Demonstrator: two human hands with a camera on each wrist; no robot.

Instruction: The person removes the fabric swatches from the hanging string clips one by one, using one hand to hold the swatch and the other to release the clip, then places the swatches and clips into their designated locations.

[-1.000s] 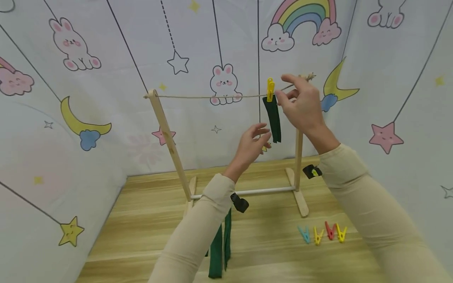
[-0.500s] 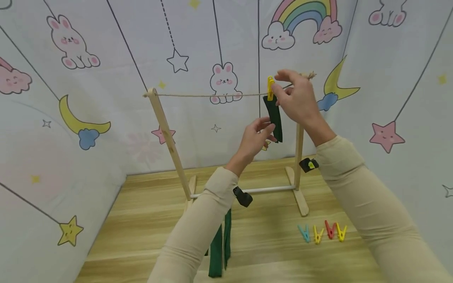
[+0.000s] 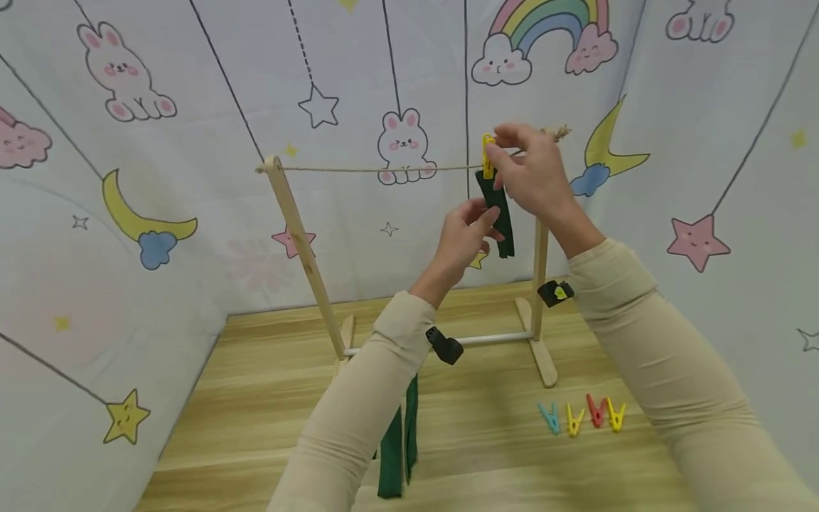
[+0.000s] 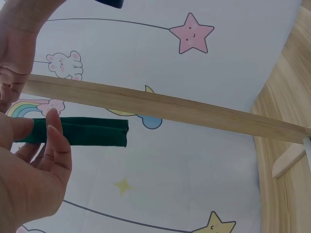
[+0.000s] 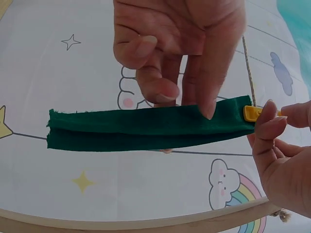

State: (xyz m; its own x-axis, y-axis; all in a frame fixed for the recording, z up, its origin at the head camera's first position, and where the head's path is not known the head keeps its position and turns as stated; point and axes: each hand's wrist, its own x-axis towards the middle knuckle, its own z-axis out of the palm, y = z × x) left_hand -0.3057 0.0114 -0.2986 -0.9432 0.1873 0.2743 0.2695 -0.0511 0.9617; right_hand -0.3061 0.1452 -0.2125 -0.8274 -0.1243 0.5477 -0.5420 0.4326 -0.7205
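Observation:
A dark green fabric strip (image 3: 504, 235) hangs from a thin rope (image 3: 358, 170), with a yellow clothespin (image 3: 488, 162) at its top end. My right hand (image 3: 537, 174) pinches this clothespin between thumb and fingertips, as the right wrist view shows close up. Lower down, my left hand (image 3: 462, 240) holds the strip, thumb on its front face and fingers behind. In the left wrist view the free end of the strip (image 4: 97, 132) sticks out past the left fingers. Seen from the right wrist, the strip (image 5: 121, 127) is folded lengthwise with a frayed end.
The rope runs between two wooden posts, left post (image 3: 301, 249) and right post (image 3: 539, 284), joined low down by a white rod (image 3: 495, 339). More green strips (image 3: 390, 462) lie partly under my left sleeve. Several clothespins, including a red one (image 3: 596, 410), lie on the wood-grain table (image 3: 473, 455).
My left hand has moved up and right, from beside the strip to holding it. My right hand has shifted left onto the clothespin.

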